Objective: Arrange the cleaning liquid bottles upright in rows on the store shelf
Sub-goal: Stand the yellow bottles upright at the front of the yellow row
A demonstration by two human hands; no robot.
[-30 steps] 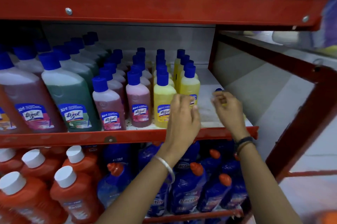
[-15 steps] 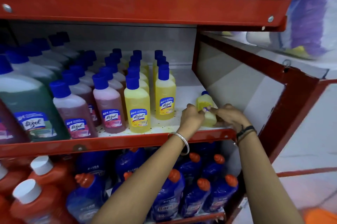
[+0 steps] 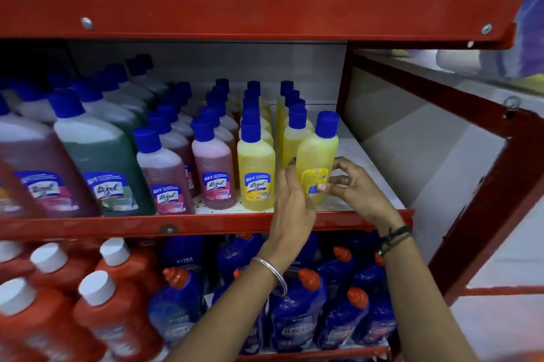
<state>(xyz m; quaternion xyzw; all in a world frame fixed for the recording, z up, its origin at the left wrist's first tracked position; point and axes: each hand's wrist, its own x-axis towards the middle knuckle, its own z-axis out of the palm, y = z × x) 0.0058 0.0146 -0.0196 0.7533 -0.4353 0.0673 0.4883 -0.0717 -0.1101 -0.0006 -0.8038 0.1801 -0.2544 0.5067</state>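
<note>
Along the front edge of the middle shelf (image 3: 206, 223) stand one large pink bottle (image 3: 38, 167), one large green bottle (image 3: 100, 161), two small pink bottles (image 3: 213, 167) and one labelled small yellow bottle (image 3: 256, 167). Two rows of small yellow bottles run toward the back; the right row (image 3: 294, 135) shows four blue caps. One loose yellow bottle (image 3: 318, 155) sits between two hands, left hand (image 3: 291, 199) and right hand (image 3: 356, 188). At the lower shelf's left end, five white caps (image 3: 95, 286) show on orange bottles; at least four orange caps (image 3: 309, 277) show on blue bottles.
</note>
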